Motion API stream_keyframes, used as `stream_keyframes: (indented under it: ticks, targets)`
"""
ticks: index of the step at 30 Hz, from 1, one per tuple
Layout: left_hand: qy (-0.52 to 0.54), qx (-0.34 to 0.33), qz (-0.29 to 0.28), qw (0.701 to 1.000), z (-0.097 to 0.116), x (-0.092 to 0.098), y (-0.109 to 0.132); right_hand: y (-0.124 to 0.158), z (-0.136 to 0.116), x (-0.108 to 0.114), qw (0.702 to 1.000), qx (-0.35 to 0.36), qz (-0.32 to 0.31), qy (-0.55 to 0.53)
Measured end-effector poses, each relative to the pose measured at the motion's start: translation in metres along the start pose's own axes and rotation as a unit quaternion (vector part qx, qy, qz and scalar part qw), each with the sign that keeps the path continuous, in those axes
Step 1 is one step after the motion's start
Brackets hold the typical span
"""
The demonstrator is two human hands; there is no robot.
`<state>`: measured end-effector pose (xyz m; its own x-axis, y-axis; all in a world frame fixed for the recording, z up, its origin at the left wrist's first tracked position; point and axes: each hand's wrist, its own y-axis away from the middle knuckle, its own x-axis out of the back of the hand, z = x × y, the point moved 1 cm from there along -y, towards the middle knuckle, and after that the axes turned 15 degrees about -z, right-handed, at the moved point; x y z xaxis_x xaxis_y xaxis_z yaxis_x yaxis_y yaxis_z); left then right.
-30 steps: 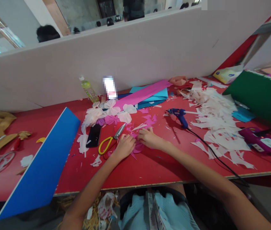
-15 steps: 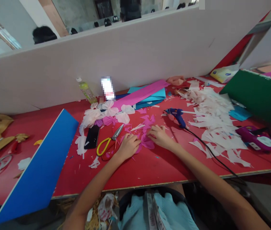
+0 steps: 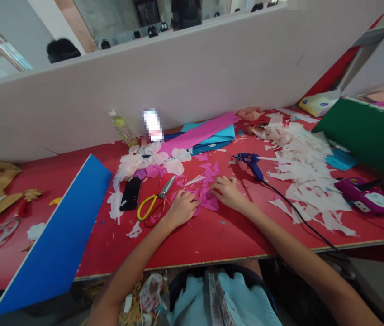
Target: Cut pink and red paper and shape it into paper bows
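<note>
Between the two hands on the red table (image 3: 232,237): magenta paper flower (image 3: 208,200)

The flower lies on the tabletop directly before the worker, its petals spread. The left hand (image 3: 183,206) is at its left edge, fingers bent over the paper, an arrangement that would suit steadying it. The right hand (image 3: 228,192) is at the upper right petals, fingers curled, apparently touching. The hands are apart, with the flower between them; whether either pinches the paper or merely rests against it cannot be told from above.

Just beyond the flower lie magenta scraps (image 3: 208,172), loosely scattered. Beside the left hand are scissors (image 3: 161,196), one handle yellow and one red, blades pointing away; they appear placed for easy reach. A dark phone (image 3: 130,194) lies flat farther left.

Past the right hand rests a blue glue gun (image 3: 253,166), nozzle pointing away from that hand, presumably to avoid contact with the tip. Its cord (image 3: 291,204) runs off the table's near edge, right of the working spot.

Farther out, pale paper flowers (image 3: 178,161) are grouped to the left, and white paper pieces (image 3: 310,167) are heaped to the right, a division that seems to separate shaped blooms from loose stock. A bright, obscured screen (image 3: 153,125) stands against the partition (image 3: 185,72), probably propped for viewing.
</note>
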<state>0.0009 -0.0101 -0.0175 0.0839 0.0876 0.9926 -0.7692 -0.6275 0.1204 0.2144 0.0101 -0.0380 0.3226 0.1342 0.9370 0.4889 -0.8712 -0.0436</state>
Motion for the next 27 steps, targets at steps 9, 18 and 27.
stream_keyframes:
  ticks: [9, 18, 27]
  targets:
    - [-0.013, -0.012, -0.022, 1.000, 0.001, 0.005, -0.002, 0.000, 0.001, 0.000, 1.000, -0.010, -0.006, 0.019]
    - [-0.008, -0.016, -0.039, 0.999, 0.002, 0.009, -0.002, 0.000, 0.000, 0.001, 1.000, -0.009, 0.000, 0.000]
    - [0.013, -0.008, -0.039, 0.999, 0.001, 0.009, 0.000, 0.001, 0.002, 0.000, 0.999, -0.029, 0.024, -0.012]
